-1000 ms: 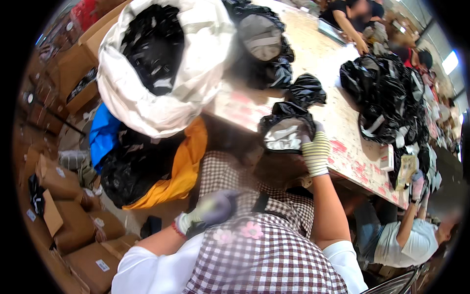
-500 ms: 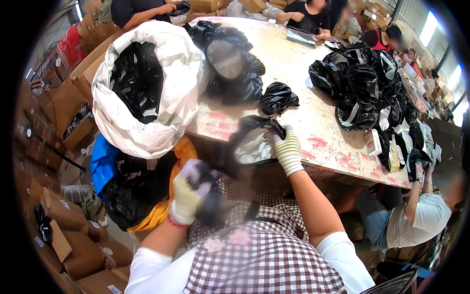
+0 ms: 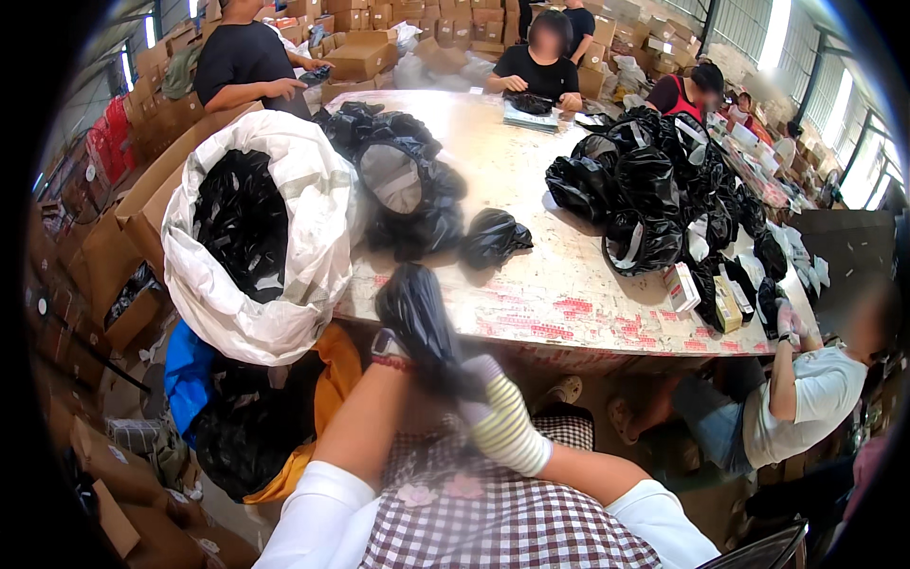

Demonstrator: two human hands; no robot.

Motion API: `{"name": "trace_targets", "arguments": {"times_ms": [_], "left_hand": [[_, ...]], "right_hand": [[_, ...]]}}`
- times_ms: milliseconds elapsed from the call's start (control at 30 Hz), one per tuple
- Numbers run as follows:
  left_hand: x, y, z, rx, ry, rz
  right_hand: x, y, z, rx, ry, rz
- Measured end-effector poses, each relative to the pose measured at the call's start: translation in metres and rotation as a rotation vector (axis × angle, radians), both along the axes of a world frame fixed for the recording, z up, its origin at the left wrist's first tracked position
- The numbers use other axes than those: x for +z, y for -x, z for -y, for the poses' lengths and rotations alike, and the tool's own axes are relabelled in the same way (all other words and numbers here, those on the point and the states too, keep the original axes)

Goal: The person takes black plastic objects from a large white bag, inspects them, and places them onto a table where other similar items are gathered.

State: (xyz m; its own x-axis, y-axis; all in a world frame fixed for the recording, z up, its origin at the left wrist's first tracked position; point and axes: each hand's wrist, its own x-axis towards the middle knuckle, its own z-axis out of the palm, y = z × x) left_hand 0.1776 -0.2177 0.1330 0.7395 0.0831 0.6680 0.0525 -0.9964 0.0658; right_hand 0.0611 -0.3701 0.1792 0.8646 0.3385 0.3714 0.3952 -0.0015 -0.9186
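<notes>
nearest is a brown-and-white checked apron [image 3: 512,512] with two pink flowers. above it, the right hand [image 3: 500,420], in a striped glove, has its fingers against the lower end of a glossy black item [image 3: 417,308]; blur there means i cannot tell whether they are clamped on it. the item slants up in front of the table's near edge and mostly hides the left hand [image 3: 383,343], so whether those fingers are apart or together i cannot tell; a red bracelet [image 3: 391,361] circles that wrist. to the left, a blue-and-orange sack [image 3: 338,375] sits below a white sack [image 3: 318,247], both holding black items. on the pale table [image 3: 502,308] lie a small black bundle [image 3: 498,237], a left heap [image 3: 408,218] and a larger right heap [image 3: 654,171]. farther back, co-workers [image 3: 540,71] stand or sit before stacked cartons [image 3: 365,57].
</notes>
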Motion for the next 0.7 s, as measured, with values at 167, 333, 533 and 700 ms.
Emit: {"name": "trace_targets", "arguments": {"times_ms": [167,333,533,700], "left_hand": [[0.047,0.032,0.002,-0.468,0.251,-0.409],[0.120,0.089,-0.014,-1.281,0.590,-0.658],[0.155,0.036,-0.057,-0.765,0.758,-0.177],[0.096,-0.048,-0.074,-0.050,-0.011,-0.282]], "right_hand": [[0.064,-0.045,0.009,0.142,-0.440,-0.507],[0.062,-0.118,0.044,0.230,-0.512,-1.018],[0.117,-0.194,0.136,-0.159,-0.784,-0.611],[0.043,-0.223,0.139,-0.918,-0.162,0.196]]}}
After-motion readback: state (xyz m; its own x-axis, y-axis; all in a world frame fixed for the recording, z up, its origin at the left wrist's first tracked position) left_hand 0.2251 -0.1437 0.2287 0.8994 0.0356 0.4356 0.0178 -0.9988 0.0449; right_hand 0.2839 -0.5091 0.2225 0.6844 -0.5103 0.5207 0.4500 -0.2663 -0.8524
